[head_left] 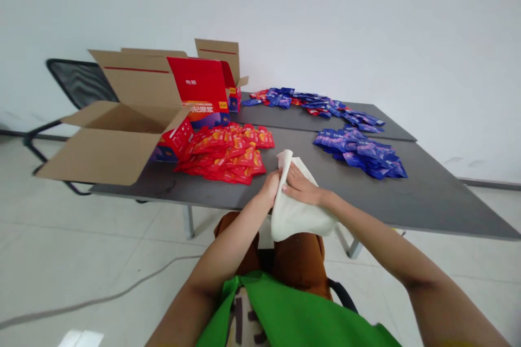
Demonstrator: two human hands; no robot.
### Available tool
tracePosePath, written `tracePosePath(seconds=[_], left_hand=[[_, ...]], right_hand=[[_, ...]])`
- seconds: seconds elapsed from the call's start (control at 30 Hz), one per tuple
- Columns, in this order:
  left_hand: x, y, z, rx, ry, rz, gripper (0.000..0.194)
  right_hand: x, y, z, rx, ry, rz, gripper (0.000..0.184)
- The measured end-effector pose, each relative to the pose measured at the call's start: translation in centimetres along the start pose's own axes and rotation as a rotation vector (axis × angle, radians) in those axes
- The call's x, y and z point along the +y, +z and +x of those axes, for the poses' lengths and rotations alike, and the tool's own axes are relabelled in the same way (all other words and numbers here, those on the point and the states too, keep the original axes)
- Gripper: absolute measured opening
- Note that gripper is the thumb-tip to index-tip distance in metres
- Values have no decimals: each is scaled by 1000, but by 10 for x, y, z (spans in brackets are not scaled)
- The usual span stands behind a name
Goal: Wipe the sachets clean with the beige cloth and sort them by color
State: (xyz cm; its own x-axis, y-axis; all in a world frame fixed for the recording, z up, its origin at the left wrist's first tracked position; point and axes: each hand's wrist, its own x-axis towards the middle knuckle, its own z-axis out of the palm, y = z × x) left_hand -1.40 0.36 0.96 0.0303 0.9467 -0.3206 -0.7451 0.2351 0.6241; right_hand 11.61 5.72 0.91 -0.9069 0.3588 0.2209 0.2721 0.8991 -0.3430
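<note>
Both my hands meet at the near edge of the grey table (427, 200), gripping a white cloth bag (295, 217). My left hand (271, 187) pinches its upper left edge with closed fingers. My right hand (303, 187) lies over the bag's top with its fingers curled on the fabric. The bag hangs down over the table edge toward my lap. Just beyond my hands lies a heap of red sachets (228, 152).
A pile of blue sachets (360, 152) lies to the right, and a mixed row of blue and red sachets (313, 103) at the far side. An open cardboard box (118, 135) and red cartons (201, 89) stand at the left. A black chair (77, 84) stands behind.
</note>
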Motion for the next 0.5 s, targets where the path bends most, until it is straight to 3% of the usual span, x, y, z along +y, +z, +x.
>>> tracePosePath(seconds=[0.13, 0.23, 0.33, 0.5], left_hand=[[2, 3, -3, -5, -48, -28, 22], [1, 3, -5, 21, -67, -80, 22], [-1, 1, -5, 44, -105, -97, 20], [-3, 0, -3, 78, -71, -59, 22]], right_hand=[[30, -4, 28, 6, -8, 69, 90], [39, -6, 34, -14, 34, 61, 88], [32, -4, 24, -20, -29, -10, 88], [14, 1, 1, 71, -137, -89, 101]])
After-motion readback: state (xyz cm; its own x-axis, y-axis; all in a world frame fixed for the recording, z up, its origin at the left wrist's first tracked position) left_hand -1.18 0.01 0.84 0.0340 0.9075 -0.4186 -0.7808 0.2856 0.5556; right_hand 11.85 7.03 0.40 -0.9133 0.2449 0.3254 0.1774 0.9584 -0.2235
